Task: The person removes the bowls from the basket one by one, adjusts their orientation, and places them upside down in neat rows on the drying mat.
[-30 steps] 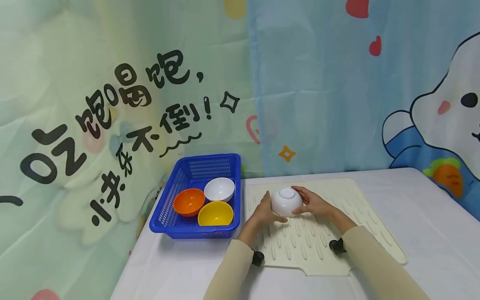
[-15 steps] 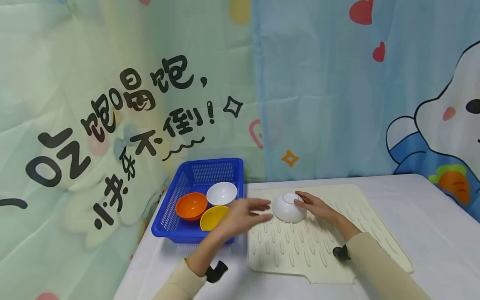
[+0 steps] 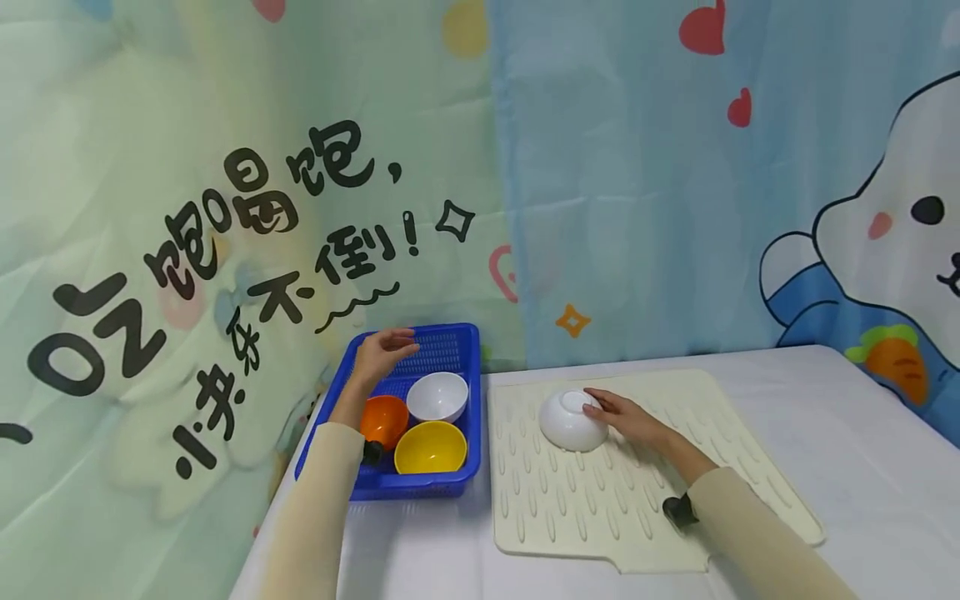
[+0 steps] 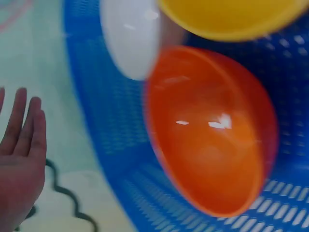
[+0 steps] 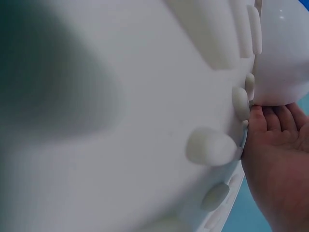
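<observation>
Blue basket [image 3: 457, 346] holds orange bowl [image 3: 385, 418], yellow bowl [image 3: 431, 447] and white bowl [image 3: 437, 396].

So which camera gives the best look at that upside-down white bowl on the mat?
The head view: the upside-down white bowl shows whole on the cream mat, the right hand touching it. The right wrist view catches only its edge, close and blurred. The left wrist view misses it.
</observation>
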A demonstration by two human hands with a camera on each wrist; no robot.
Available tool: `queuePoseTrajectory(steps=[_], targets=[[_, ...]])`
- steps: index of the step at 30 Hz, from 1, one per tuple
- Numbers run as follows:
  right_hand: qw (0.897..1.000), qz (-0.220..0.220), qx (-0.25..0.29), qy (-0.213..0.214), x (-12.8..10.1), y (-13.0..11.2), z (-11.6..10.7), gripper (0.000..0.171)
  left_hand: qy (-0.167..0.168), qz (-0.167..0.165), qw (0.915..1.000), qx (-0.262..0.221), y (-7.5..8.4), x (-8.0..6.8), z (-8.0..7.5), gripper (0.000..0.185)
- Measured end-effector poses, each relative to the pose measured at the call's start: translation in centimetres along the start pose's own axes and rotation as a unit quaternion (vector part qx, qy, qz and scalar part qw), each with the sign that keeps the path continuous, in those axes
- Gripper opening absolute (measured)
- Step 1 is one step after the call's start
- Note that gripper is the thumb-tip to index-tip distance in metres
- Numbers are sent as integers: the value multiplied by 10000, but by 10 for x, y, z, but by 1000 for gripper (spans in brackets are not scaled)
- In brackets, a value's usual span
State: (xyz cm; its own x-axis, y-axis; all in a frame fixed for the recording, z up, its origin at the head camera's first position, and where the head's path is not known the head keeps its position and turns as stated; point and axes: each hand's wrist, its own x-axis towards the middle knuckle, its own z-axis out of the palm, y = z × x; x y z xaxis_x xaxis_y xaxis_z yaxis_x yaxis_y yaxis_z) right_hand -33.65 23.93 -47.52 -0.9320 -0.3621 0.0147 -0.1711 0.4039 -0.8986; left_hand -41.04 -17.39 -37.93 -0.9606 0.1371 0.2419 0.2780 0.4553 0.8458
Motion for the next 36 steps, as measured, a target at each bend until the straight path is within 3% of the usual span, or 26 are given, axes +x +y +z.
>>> queuePoseTrajectory(steps=[1,2,7,11,19,27,36], targets=[[10000,-27,-13,25,-1,0,0,63,-97,-175,9997,120,-7,3,2,35],[10000,-46,-20,34,-2,0,0,63,-205,-440,9982,362,8,-9,4,37],[9998,-167,51,16,-4,0,2,62,-963,-826,9890,766,-5,-17,11,42],[9998,-192,18,36,-4,4,4,63,-1410,-1018,9818,763,-17,-25,12,43],[9999,-82,-44,82,-3,5,0,65,-1137,-1003,9827,1063,-27,-23,17,33],[10000,-44,-7,65,-4,-1,0,63,-1416,-1224,9713,1464,-24,-26,18,41],[10000,35,-17,74,-3,1,2,66,-1462,-1341,9616,1896,-26,-26,19,50]])
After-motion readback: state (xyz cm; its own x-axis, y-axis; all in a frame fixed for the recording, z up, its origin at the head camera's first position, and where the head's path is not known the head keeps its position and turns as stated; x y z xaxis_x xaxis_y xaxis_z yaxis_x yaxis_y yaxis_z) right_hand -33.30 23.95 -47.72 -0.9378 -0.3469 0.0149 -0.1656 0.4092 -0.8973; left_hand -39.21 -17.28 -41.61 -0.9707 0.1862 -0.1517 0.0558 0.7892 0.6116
